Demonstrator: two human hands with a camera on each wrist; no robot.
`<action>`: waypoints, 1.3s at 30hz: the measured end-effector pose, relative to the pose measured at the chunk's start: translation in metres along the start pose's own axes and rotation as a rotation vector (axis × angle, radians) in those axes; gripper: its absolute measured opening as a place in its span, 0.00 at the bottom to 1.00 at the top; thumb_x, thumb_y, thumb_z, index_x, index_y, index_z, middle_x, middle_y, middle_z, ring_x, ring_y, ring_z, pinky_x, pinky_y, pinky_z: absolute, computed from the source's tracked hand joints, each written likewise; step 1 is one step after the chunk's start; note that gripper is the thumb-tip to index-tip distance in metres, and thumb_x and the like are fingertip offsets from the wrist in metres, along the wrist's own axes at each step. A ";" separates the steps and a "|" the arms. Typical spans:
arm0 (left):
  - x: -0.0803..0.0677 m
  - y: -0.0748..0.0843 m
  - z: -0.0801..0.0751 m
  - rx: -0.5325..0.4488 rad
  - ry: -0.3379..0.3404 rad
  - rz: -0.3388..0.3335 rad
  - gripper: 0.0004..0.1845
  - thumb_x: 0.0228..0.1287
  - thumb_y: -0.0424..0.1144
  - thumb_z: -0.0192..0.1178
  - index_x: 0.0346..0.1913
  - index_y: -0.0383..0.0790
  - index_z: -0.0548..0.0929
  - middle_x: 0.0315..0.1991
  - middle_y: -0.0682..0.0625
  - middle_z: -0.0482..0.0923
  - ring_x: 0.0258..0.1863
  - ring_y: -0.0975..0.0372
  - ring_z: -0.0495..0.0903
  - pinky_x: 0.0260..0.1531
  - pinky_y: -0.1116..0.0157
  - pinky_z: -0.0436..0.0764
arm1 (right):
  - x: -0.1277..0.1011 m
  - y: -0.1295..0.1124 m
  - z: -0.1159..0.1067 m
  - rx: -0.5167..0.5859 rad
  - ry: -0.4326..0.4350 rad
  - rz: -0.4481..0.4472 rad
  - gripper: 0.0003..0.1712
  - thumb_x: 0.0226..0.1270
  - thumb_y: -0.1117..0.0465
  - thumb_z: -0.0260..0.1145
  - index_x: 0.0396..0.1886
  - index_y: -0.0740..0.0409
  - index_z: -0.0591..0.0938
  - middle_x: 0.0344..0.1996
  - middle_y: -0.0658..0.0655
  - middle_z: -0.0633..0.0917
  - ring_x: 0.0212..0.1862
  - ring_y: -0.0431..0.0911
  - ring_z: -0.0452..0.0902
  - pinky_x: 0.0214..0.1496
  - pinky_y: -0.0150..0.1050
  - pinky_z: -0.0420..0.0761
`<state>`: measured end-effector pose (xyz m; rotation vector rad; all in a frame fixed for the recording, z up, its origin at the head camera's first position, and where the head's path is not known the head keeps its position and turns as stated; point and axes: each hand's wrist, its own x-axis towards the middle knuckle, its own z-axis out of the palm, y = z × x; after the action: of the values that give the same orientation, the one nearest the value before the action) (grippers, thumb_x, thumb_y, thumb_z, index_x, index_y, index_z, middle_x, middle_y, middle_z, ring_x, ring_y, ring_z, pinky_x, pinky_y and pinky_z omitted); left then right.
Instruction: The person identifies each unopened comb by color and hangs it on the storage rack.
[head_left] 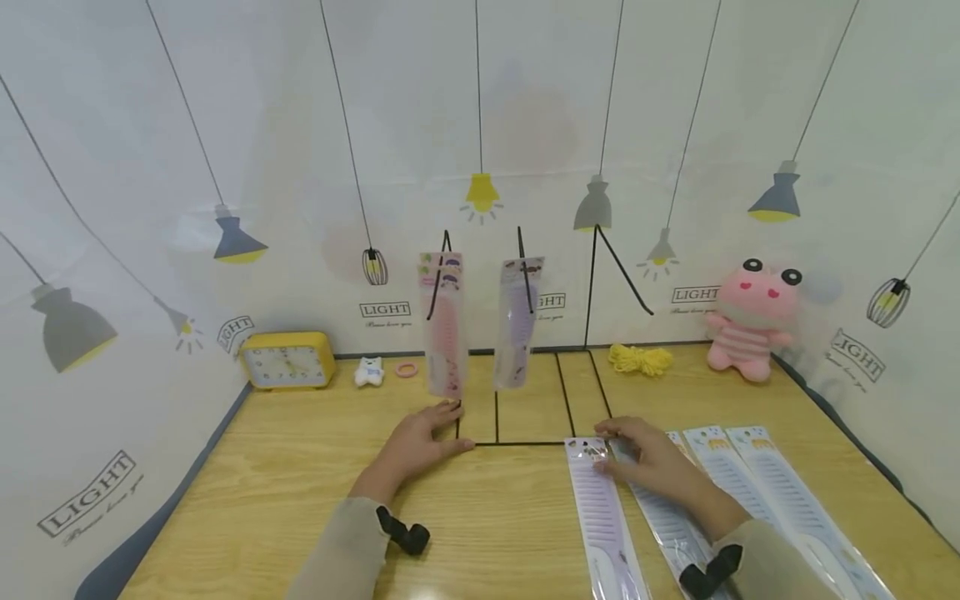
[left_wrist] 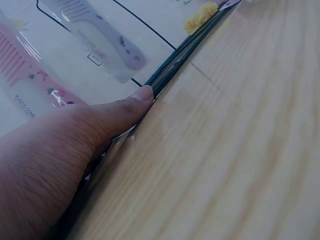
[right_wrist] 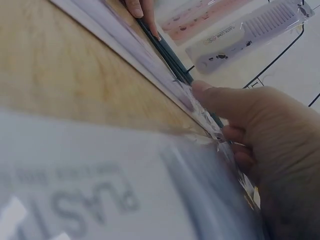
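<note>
Lamp-print walls close in a wooden worktop (head_left: pixel 300 500) that carries a black wire rack (head_left: pixel 525 433) with a pink comb pack (head_left: pixel 444 325) and a lilac comb pack (head_left: pixel 517 325) hanging from its hooks. The left hand (head_left: pixel 420 442) lies flat and relaxed on the rack's base at the left corner, holding nothing. The right hand (head_left: pixel 652 462) rests on the top ends of the comb packs lying on the worktop, fingers curled over the header of the nearest pack (head_left: pixel 600 500); how firmly it grips I cannot tell. That pack's long axis runs from the rack back toward the person, directly under the right hand, which is much the nearer; more packs (head_left: pixel 757 492) lie just beside it to the right.
</note>
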<state>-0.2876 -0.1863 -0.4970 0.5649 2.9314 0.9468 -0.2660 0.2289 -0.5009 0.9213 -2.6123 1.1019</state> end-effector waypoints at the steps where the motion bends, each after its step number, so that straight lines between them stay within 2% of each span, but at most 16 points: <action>1: 0.000 0.000 0.001 -0.001 -0.002 0.000 0.41 0.61 0.69 0.62 0.73 0.53 0.72 0.75 0.57 0.62 0.75 0.55 0.60 0.72 0.49 0.61 | -0.001 0.000 0.000 -0.021 -0.012 0.004 0.32 0.61 0.49 0.77 0.62 0.56 0.80 0.53 0.49 0.82 0.56 0.46 0.77 0.57 0.49 0.81; 5: 0.000 -0.001 0.001 0.000 -0.006 0.003 0.41 0.61 0.69 0.62 0.73 0.52 0.71 0.75 0.57 0.61 0.75 0.55 0.60 0.73 0.49 0.61 | -0.001 -0.003 -0.002 -0.083 -0.037 0.007 0.35 0.61 0.45 0.76 0.63 0.56 0.79 0.56 0.49 0.80 0.59 0.48 0.74 0.60 0.54 0.78; 11: 0.002 0.000 0.000 0.012 0.010 0.014 0.41 0.60 0.69 0.62 0.72 0.52 0.72 0.75 0.55 0.63 0.75 0.55 0.61 0.73 0.49 0.61 | 0.001 -0.006 -0.001 -0.113 -0.042 -0.010 0.32 0.63 0.45 0.74 0.62 0.56 0.80 0.59 0.55 0.79 0.63 0.55 0.72 0.63 0.61 0.73; 16: 0.002 0.000 -0.001 0.025 0.018 0.024 0.41 0.61 0.69 0.62 0.72 0.51 0.73 0.75 0.55 0.63 0.74 0.54 0.61 0.72 0.49 0.62 | 0.003 -0.008 -0.001 -0.116 -0.046 -0.015 0.30 0.63 0.47 0.74 0.61 0.56 0.81 0.60 0.58 0.78 0.64 0.58 0.71 0.64 0.63 0.72; 22: 0.001 0.001 -0.001 0.011 0.002 -0.005 0.41 0.60 0.69 0.63 0.73 0.52 0.72 0.75 0.57 0.62 0.75 0.54 0.60 0.73 0.49 0.61 | 0.002 -0.010 0.000 -0.129 -0.077 0.005 0.31 0.67 0.46 0.71 0.64 0.58 0.79 0.62 0.60 0.76 0.65 0.61 0.69 0.65 0.65 0.70; 29: 0.003 0.003 -0.002 0.016 0.006 -0.004 0.41 0.61 0.69 0.62 0.73 0.52 0.72 0.75 0.56 0.62 0.75 0.53 0.59 0.73 0.47 0.59 | 0.004 -0.007 -0.002 -0.125 -0.035 -0.018 0.29 0.66 0.49 0.73 0.60 0.59 0.79 0.58 0.56 0.79 0.62 0.56 0.73 0.64 0.60 0.73; 35: 0.002 0.002 0.000 0.016 0.004 -0.001 0.41 0.60 0.70 0.62 0.73 0.53 0.72 0.75 0.56 0.62 0.75 0.54 0.60 0.73 0.48 0.59 | 0.002 -0.006 -0.001 -0.092 0.010 -0.042 0.19 0.65 0.57 0.74 0.52 0.58 0.79 0.50 0.53 0.81 0.53 0.47 0.76 0.55 0.50 0.78; 39: 0.000 0.001 0.000 0.002 0.005 -0.002 0.41 0.60 0.69 0.62 0.73 0.53 0.72 0.75 0.56 0.62 0.75 0.54 0.59 0.73 0.47 0.60 | 0.002 -0.006 0.000 -0.067 0.044 -0.056 0.14 0.65 0.61 0.73 0.47 0.55 0.80 0.44 0.49 0.81 0.46 0.42 0.75 0.46 0.41 0.79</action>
<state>-0.2876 -0.1853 -0.4966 0.5604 2.9371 0.9462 -0.2640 0.2247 -0.4966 0.9395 -2.5552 1.0036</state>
